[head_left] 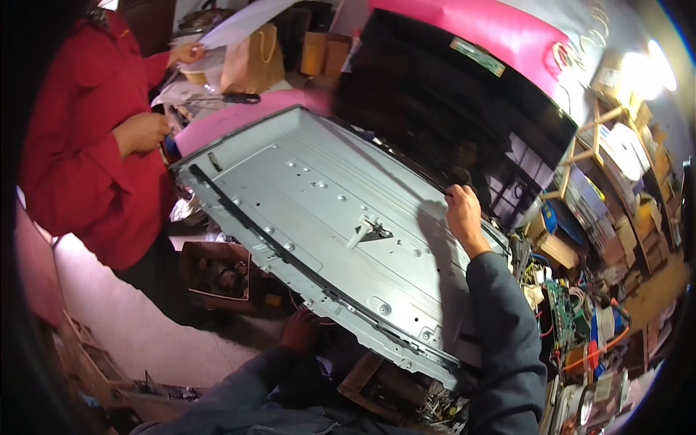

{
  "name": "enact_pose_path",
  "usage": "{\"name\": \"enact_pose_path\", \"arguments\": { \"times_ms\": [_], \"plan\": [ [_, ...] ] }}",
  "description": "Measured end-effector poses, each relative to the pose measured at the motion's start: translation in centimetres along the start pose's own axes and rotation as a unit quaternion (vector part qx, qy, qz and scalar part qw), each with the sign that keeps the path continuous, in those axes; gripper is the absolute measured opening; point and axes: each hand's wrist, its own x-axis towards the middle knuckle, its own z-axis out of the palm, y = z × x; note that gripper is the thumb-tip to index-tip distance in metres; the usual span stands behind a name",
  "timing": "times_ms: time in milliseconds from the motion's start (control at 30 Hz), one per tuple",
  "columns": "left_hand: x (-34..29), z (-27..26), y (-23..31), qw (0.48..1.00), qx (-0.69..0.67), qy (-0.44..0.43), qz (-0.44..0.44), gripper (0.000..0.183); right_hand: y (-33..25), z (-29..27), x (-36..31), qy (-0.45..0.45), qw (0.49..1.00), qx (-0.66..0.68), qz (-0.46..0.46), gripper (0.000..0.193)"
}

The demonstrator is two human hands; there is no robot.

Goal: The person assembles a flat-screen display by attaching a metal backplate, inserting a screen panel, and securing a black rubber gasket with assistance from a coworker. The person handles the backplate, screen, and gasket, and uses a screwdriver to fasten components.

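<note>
Handling a big grey metal panel (290,188), shallow and tray-like, lying at a slant right in front of the person, inner face up. Right hand (464,216) is at the far rim, fingers bent in close together; can't tell whether they grasp the rim or just touch it. Left hand (299,332) is in deep shade by the near edge, under or just beside it; grip hidden, can't tell. Right forearm reaches over the panel's right end.

Progress, best judgement: panel and large dark screen (406,87) are apart, screen leaning behind the far rim with a pink sheet (507,29) behind it. Metal of the inner face is exposed, with a small fitting (373,230) near the middle and a black strip (319,279) along the near edge. So panel and screen look separated or not yet joined; can't tell which. No finished assembly visible, so the work seems partway. How much is left can't be read from here.

Co-worker in a red top (94,159) stands at left, one hand (187,54) at a white sheet (246,23), the other (145,133) curled near the panel's far left corner. Cardboard box (210,249) with dark parts sits below the near edge; green circuit board (560,312) in the clutter at right.
</note>
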Motion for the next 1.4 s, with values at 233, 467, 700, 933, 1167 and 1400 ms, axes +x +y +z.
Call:
{"name": "enact_pose_path", "arguments": {
  "times_ms": [233,467,700,933,1167,1400],
  "plan": [
    [-0.4,0.2,0.1,0.998,0.011,0.060,-0.017,0.026,-0.4,1.3,0.5,-0.017,1.000,0.023,-0.007,0.015],
    [-0.4,0.1,0.1,0.998,0.017,0.058,-0.010,0.029,-0.6,1.6,0.3,-0.029,0.999,0.015,-0.006,0.016],
    [-0.1,0.7,-0.1,0.998,0.012,0.057,-0.009,0.029,-0.3,1.4,0.3,-0.026,0.999,0.019,-0.018,0.013],
    [0.0,0.0,0.4,0.998,0.019,0.067,-0.004,0.027,0.1,0.9,0.9,-0.022,0.999,0.014,-0.020,0.013],
    [-0.5,0.5,-0.6,0.998,-0.016,0.063,-0.007,0.027,-0.6,0.8,1.8,-0.043,0.999,0.030,-0.006,0.018],
    [-0.6,0.7,-0.7,0.998,0.002,0.057,0.002,0.027,-1.0,0.0,2.1,-0.103,0.987,0.094,0.077,0.025]
  ]
}}
